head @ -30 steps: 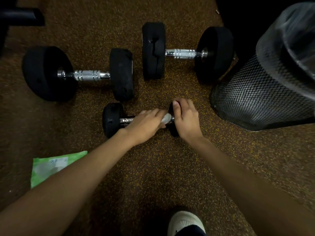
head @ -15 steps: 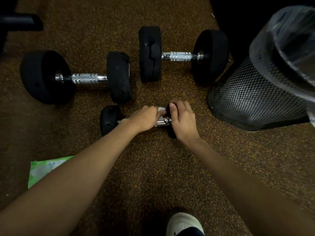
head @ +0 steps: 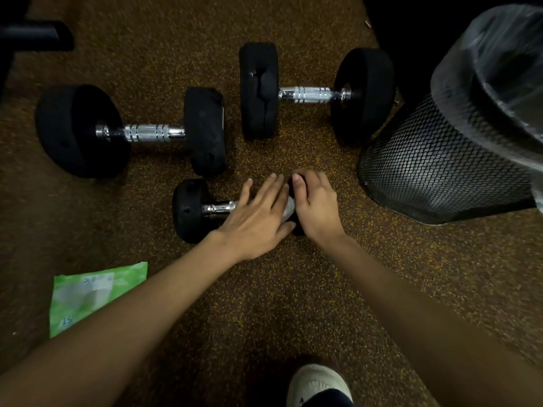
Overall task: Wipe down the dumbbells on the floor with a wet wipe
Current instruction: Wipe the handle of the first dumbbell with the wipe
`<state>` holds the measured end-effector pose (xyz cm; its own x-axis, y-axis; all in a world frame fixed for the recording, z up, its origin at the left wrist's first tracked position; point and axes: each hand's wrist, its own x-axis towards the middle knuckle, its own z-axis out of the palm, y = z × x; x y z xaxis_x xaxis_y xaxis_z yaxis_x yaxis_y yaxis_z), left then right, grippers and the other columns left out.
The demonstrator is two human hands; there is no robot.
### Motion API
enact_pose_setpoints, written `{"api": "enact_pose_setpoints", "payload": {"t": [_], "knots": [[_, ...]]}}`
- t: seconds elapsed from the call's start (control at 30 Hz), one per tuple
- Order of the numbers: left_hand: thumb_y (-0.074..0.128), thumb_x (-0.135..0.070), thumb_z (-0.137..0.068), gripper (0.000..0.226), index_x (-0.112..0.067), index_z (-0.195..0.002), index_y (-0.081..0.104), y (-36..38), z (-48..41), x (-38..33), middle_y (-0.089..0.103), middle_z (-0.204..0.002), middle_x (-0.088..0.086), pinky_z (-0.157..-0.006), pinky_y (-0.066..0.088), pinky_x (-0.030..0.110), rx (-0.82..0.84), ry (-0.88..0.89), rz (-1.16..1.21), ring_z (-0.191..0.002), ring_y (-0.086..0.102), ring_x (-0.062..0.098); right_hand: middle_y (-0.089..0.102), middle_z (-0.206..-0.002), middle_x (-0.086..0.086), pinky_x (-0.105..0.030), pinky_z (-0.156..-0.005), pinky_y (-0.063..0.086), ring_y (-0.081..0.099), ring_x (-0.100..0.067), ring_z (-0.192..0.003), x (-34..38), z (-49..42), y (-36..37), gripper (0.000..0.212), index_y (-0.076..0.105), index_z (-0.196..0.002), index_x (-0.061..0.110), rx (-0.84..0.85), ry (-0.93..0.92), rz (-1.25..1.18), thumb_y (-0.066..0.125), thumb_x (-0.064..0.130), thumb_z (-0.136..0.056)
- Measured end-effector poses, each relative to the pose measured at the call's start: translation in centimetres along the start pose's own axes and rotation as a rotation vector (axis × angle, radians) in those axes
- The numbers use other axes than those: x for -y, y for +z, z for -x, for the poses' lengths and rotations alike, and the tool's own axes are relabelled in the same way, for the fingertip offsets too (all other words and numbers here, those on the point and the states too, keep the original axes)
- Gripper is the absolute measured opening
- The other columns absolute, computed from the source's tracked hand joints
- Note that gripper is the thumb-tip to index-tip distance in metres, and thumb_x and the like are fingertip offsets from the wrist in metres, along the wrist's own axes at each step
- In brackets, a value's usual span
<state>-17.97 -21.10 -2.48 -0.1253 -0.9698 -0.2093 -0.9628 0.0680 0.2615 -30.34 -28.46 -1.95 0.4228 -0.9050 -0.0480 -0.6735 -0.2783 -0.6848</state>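
Head view, lined mesh bin (head: 440,171), wipe pack (head: 88,295), right hand (head: 316,207) gripping small dumbbell (head: 188,210)

A black mesh bin (head: 435,177) (clear liner (head: 482,60)) stands right, green packet (head: 88,295) left, white shoe (head: 317,383) nearest.

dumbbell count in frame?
3. One large dumbbell at left, a second large dumbbell at top centre beside the mesh bin, a small dumbbell nearest the person, under left hand and right hand. Dark frame edges could hide more.
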Motion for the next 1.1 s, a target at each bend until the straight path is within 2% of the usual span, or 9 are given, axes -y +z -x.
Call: {"api": "enact_pose_setpoints", "payload": {"t": [0.1,0.23,0.33,0.47,0.57,0.63,0.8,1.0,1.1], "knots": [[0.024,-0.039,-0.101,0.057,-0.007,-0.148,0.022,-0.9,-0.6,-0.3,0.024,-0.155,0.010,-0.116,0.011,0.047,-0.013,-0.003,0.041,-0.143,0.021,0.020,0.057,-0.114,-0.013,-0.034,-0.096,0.038,0.053,-0.026,-0.107,0.0,-0.2,0.0,0.030,0.058,-0.118,0.008,0.001,0.004,-0.003,0.041,0.024,-0.099],[0.044,-0.024,-0.098,0.029,-0.011,-0.122,0.052,-1.3,-1.8,0.6,0.058,-0.117,0.008,-0.095,0.040,0.039,-0.010,0.003,0.195,-0.106,0.058,0.025,0.056,-0.113,-0.012,-0.032,-0.095,0.037,0.052,-0.025,-0.106,0.0,-0.1,-0.1,0.030,0.057,-0.119,0.009,0.006,0.005,-0.005,0.040,0.025,-0.100],[0.050,-0.026,-0.096,0.025,-0.013,-0.116,0.052,-2.3,-2.6,1.1,0.050,-0.110,0.006,-0.082,0.046,0.035,-0.018,-0.111,0.419,-0.097,0.054,0.021,0.057,-0.111,-0.013,-0.036,-0.095,0.039,0.053,-0.025,-0.104,-0.1,-0.2,0.1,0.031,0.058,-0.118,0.007,0.001,0.004,0.001,0.040,0.025,-0.099],[0.043,-0.026,-0.097,0.010,-0.018,-0.099,0.049,-2.4,-2.3,0.7,0.052,-0.105,0.006,-0.083,0.047,0.040,-0.041,-0.111,0.346,-0.096,0.056,0.025,0.058,-0.111,-0.013,-0.036,-0.095,0.039,0.053,-0.026,-0.105,-0.3,-0.4,0.3,0.033,0.058,-0.116,0.007,-0.004,0.000,0.016,0.039,0.027,-0.099],[0.045,-0.030,-0.097,0.034,-0.009,-0.124,0.046,-1.3,-2.2,0.0,0.055,-0.120,0.009,-0.098,0.037,0.042,0.078,-0.012,0.025,-0.110,0.053,0.027,0.058,-0.111,-0.013,-0.037,-0.095,0.040,0.053,-0.026,-0.105,-0.1,-0.3,0.2,0.036,0.059,-0.116,0.009,-0.020,-0.008,0.012,0.037,0.030,-0.097],[0.044,-0.038,-0.096,0.048,-0.009,-0.134,0.039,-1.2,-2.3,-0.1,0.051,-0.127,0.011,-0.100,0.034,0.044,0.142,-0.036,-0.018,-0.116,0.050,0.028,0.059,-0.109,-0.013,-0.037,-0.093,0.041,0.054,-0.026,-0.104,-0.1,-0.2,0.3,0.037,0.059,-0.115,0.008,-0.030,-0.021,0.019,0.036,0.030,-0.096],[0.047,-0.047,-0.094,0.030,-0.018,-0.096,0.053,-2.9,-4.0,1.9,0.060,-0.093,0.005,-0.062,0.041,0.030,0.366,-0.162,0.397,-0.077,0.057,0.017,0.058,-0.110,-0.015,-0.034,-0.091,0.040,0.054,-0.027,-0.103,0.0,-0.2,0.2,0.036,0.059,-0.116,0.006,-0.023,-0.011,0.004,0.038,0.027,-0.097],[0.027,-0.054,-0.098,0.054,-0.013,-0.092,0.062,-2.5,-5.3,2.8,0.069,-0.081,0.012,-0.062,0.040,0.028,0.451,-0.272,0.518,-0.071,0.061,0.017,0.059,-0.108,-0.013,-0.027,-0.087,0.036,0.054,-0.025,-0.101,-0.1,-0.2,0.2,0.031,0.060,-0.115,0.006,-0.042,-0.029,0.027,0.040,0.023,-0.098],[0.031,-0.057,-0.096,0.052,-0.015,-0.105,0.060,-2.5,-4.5,2.4,0.065,-0.088,0.010,-0.067,0.043,0.031,0.421,-0.242,0.517,-0.080,0.061,0.021,0.059,-0.108,-0.012,-0.024,-0.086,0.035,0.054,-0.023,-0.100,-0.1,0.0,0.2,0.034,0.059,-0.115,0.006,-0.052,-0.043,0.024,0.038,0.026,-0.098]]}}
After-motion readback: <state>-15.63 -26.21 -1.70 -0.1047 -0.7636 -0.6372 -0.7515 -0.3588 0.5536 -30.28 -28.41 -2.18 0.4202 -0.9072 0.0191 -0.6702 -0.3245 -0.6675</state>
